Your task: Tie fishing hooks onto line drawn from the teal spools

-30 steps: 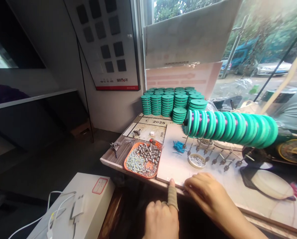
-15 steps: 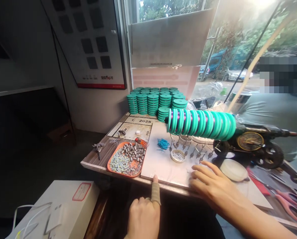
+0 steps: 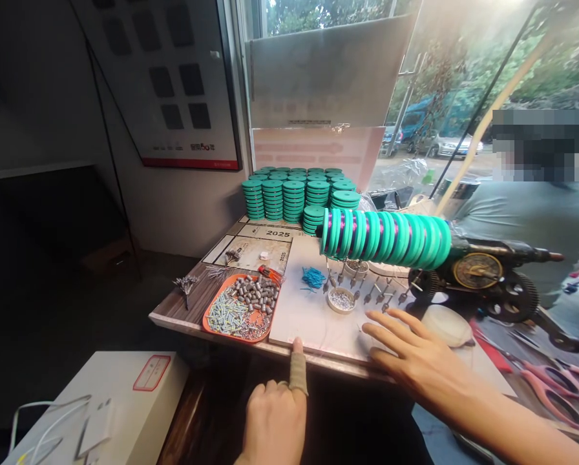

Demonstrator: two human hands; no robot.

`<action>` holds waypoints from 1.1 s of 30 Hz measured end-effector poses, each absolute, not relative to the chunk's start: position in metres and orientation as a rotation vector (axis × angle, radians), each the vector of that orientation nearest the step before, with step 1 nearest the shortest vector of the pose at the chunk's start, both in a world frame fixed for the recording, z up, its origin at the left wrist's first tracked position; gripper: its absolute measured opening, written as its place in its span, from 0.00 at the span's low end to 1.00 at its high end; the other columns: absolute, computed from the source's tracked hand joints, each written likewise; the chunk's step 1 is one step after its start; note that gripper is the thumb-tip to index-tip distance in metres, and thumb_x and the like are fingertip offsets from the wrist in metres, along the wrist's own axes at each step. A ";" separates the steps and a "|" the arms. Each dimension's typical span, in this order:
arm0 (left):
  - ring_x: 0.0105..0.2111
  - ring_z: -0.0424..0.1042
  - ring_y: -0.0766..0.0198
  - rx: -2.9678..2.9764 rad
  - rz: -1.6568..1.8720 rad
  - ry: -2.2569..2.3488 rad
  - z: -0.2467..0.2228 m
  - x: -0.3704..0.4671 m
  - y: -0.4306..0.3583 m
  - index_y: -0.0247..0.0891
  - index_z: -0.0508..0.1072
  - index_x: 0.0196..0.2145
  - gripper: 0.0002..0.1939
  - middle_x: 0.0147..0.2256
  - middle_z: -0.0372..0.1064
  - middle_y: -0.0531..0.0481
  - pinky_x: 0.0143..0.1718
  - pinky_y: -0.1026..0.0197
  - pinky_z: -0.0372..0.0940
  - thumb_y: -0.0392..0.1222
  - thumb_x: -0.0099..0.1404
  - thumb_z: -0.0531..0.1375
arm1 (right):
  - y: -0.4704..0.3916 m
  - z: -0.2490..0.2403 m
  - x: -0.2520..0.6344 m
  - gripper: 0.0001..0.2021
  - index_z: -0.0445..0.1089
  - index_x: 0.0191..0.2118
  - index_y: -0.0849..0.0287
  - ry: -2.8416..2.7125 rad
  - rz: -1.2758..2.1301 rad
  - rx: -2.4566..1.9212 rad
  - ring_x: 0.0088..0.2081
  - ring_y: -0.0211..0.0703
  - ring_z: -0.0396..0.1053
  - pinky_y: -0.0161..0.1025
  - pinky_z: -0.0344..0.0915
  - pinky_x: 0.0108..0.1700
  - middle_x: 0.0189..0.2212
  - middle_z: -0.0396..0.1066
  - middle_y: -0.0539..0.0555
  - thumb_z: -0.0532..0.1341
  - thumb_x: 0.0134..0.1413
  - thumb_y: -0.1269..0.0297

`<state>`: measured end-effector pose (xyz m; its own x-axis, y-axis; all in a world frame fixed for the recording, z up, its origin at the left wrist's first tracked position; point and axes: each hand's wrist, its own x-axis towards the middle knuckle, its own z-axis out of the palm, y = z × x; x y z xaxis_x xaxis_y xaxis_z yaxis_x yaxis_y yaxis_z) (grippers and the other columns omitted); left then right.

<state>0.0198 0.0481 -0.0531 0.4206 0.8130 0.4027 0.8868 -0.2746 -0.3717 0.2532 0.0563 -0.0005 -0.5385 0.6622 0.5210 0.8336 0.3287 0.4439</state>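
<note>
My left hand is at the board's front edge, its covered index finger stretched out with the tip on the white board. Its other fingers curl inward; whether they hold anything is hidden. My right hand is open over the right part of the board, fingers spread and nothing visible in them. Beyond it lie several metal sinkers with thin stems. A small round dish of tiny pale pieces stands to their left, near a pile of blue strips.
An orange tray holds metal weights and small tubes. Green foam spools line a geared winder; more spool stacks stand behind. Pink-handled scissors lie right, near a round lid. Another person is beyond.
The view has shifted slightly, so the whole scene sits a little further left. My right hand's fingers look a little straighter. My left index fingertip stays at the board's front edge.
</note>
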 end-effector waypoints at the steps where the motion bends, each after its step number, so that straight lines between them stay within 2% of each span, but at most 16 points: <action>1: 0.18 0.64 0.68 -2.136 -0.168 -1.440 -0.050 0.020 0.048 0.37 0.55 0.57 0.39 0.14 0.62 0.58 0.22 0.64 0.57 0.31 0.46 0.59 | 0.056 0.000 0.253 0.11 0.64 0.32 0.42 -2.348 -1.008 -1.345 0.56 0.20 0.43 0.29 0.36 0.63 0.45 0.53 0.32 0.57 0.38 0.64; 5: 0.17 0.64 0.69 -2.159 -0.176 -1.397 -0.042 0.021 0.047 0.43 0.63 0.52 0.33 0.14 0.62 0.58 0.21 0.64 0.57 0.31 0.46 0.60 | 0.056 0.002 0.252 0.11 0.65 0.30 0.45 -2.341 -0.985 -1.309 0.53 0.16 0.44 0.28 0.36 0.63 0.39 0.57 0.35 0.56 0.38 0.68; 9: 0.18 0.65 0.69 -2.161 -0.188 -1.412 -0.044 0.020 0.048 0.44 0.68 0.47 0.29 0.14 0.63 0.57 0.21 0.65 0.57 0.30 0.45 0.60 | 0.056 0.002 0.251 0.11 0.65 0.30 0.46 -2.343 -0.944 -1.322 0.49 0.12 0.45 0.27 0.36 0.62 0.33 0.58 0.39 0.54 0.38 0.71; 12: 0.17 0.65 0.69 -2.174 -0.196 -1.411 -0.044 0.020 0.048 0.42 0.76 0.34 0.17 0.13 0.62 0.57 0.21 0.65 0.56 0.30 0.45 0.61 | 0.056 0.000 0.251 0.11 0.65 0.30 0.47 -2.336 -0.950 -1.328 0.48 0.11 0.44 0.27 0.37 0.62 0.32 0.58 0.40 0.54 0.39 0.71; 14: 0.18 0.65 0.69 -2.182 -0.190 -1.423 -0.042 0.021 0.047 0.41 0.76 0.25 0.09 0.13 0.63 0.57 0.22 0.64 0.56 0.30 0.45 0.61 | 0.056 -0.001 0.252 0.11 0.64 0.31 0.48 -2.330 -0.949 -1.327 0.48 0.11 0.44 0.27 0.37 0.61 0.31 0.57 0.41 0.54 0.39 0.70; 20: 0.19 0.65 0.69 -2.160 -0.177 -1.497 -0.036 0.025 0.046 0.41 0.75 0.22 0.06 0.14 0.64 0.58 0.24 0.63 0.56 0.31 0.46 0.62 | 0.057 0.001 0.250 0.10 0.63 0.33 0.53 -2.335 -0.931 -1.309 0.48 0.11 0.44 0.27 0.39 0.61 0.31 0.56 0.43 0.52 0.41 0.71; 25: 0.19 0.66 0.69 -2.148 -0.156 -1.495 -0.035 0.025 0.046 0.43 0.76 0.24 0.08 0.14 0.65 0.58 0.24 0.63 0.55 0.31 0.46 0.62 | 0.055 -0.002 0.251 0.08 0.63 0.33 0.54 -2.345 -0.886 -1.337 0.44 0.08 0.42 0.20 0.38 0.54 0.28 0.55 0.45 0.52 0.42 0.68; 29: 0.19 0.66 0.70 -2.159 -0.161 -1.505 -0.036 0.025 0.046 0.40 0.75 0.20 0.04 0.14 0.65 0.58 0.25 0.63 0.54 0.32 0.46 0.63 | 0.054 -0.004 0.252 0.07 0.64 0.31 0.56 -2.362 -0.819 -1.333 0.42 0.07 0.41 0.18 0.36 0.53 0.27 0.55 0.46 0.53 0.43 0.66; 33: 0.19 0.66 0.69 -2.168 -0.170 -1.516 -0.036 0.024 0.045 0.40 0.73 0.16 0.06 0.15 0.65 0.58 0.24 0.63 0.54 0.32 0.46 0.63 | 0.055 -0.001 0.252 0.06 0.65 0.30 0.54 -2.368 -0.774 -1.324 0.43 0.08 0.41 0.18 0.35 0.52 0.28 0.55 0.47 0.53 0.43 0.66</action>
